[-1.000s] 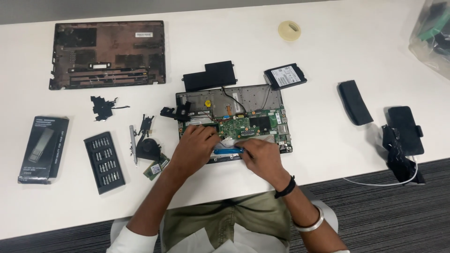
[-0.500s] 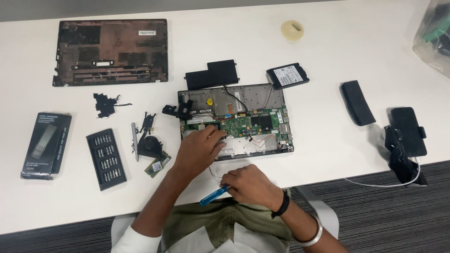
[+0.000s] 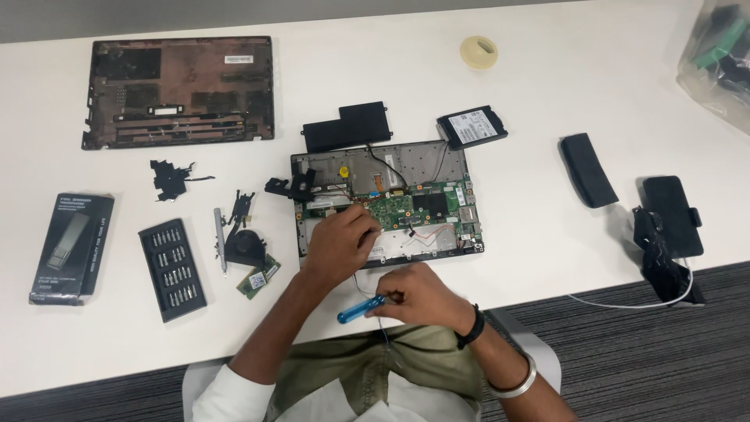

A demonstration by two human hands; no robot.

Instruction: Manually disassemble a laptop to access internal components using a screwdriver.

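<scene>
An opened laptop chassis (image 3: 387,199), its green circuit board and thin wires exposed, lies near the white table's (image 3: 547,94) front edge. The left hand (image 3: 341,238) rests fingers-down on the board, gripping nothing visible. The right hand (image 3: 414,295) pinches a translucent blue-handled screwdriver (image 3: 359,309). A ribbed black bit tray (image 3: 172,269) sits well left.

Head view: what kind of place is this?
Probably an electronics repair bench or office desk: an opened laptop with its circuit board bare, a screwdriver bit set, and a removed bottom cover on a white table.
</scene>
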